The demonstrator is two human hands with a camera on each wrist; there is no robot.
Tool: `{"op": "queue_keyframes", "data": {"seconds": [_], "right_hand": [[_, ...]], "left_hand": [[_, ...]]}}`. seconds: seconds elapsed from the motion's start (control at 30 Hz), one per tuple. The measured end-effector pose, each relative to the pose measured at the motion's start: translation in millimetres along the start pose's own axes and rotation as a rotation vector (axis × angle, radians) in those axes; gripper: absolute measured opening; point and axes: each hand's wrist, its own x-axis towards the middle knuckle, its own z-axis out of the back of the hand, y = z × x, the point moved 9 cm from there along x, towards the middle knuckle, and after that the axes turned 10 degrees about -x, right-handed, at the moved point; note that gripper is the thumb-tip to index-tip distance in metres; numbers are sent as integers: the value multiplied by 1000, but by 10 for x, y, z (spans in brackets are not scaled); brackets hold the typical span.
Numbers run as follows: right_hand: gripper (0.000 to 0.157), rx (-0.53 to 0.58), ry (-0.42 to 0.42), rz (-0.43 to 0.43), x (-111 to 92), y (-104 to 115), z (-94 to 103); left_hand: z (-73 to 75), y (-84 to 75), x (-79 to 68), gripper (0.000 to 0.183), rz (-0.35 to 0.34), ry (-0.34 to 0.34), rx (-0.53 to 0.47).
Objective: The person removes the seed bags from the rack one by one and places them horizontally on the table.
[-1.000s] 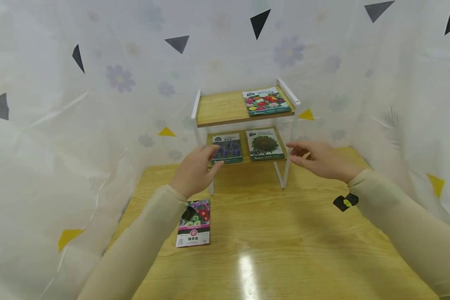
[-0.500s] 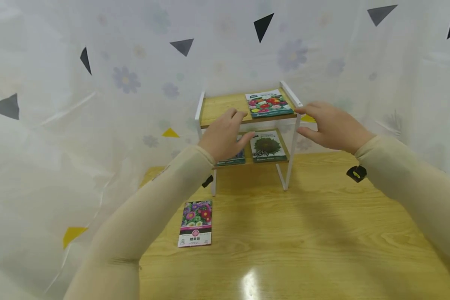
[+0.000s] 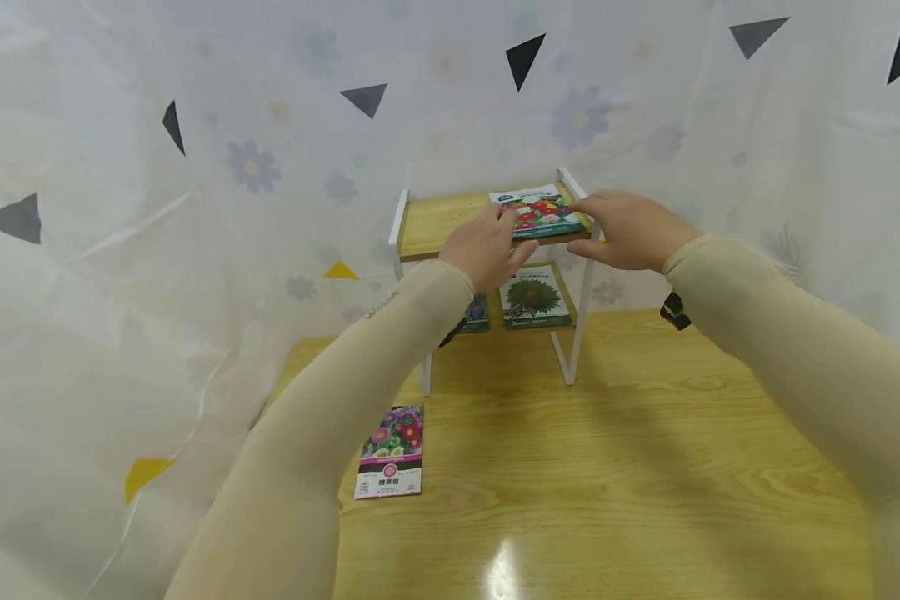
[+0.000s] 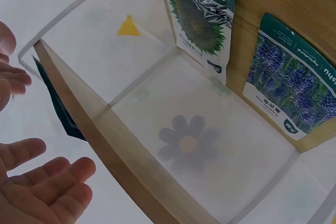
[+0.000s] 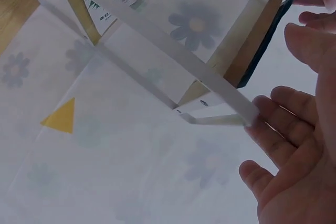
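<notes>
A seed packet with red and white flowers lies on the upper board of a two-tier shelf, at its right side. My left hand is at the packet's left edge, fingers extended, thumb below the board's front edge. On the other side, my right hand has relaxed fingers by the packet and the white side rail. Neither hand grips anything. The packet's green edge overhangs the board in the right wrist view, close to left-hand fingertips; contact is hard to tell.
The lower tier holds a sunflower seed packet and a purple-flower packet, partly hidden by my left hand in the head view. Another packet with pink flowers lies on the wooden table, front left. A patterned sheet hangs behind.
Both hands have risen from the lower tier to the upper board. The left has gone up and right, the right up and lately inward, closing around the red-flower packet's sides.
</notes>
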Motion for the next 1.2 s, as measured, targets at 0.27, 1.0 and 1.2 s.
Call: {"op": "queue_keyframes", "data": {"seconds": [0.27,1.0,1.2], "right_hand": [[66,-118,48,36,180,42,-181],[57,-363,50,62,285,129,-315],[49,-370,21,68,294,179,-274]], "left_hand": [[-133,2,210,66,35,70,89],[-230,-56,277,44,14,57,220],[-212,-37,271,41,6,47,197]]}}
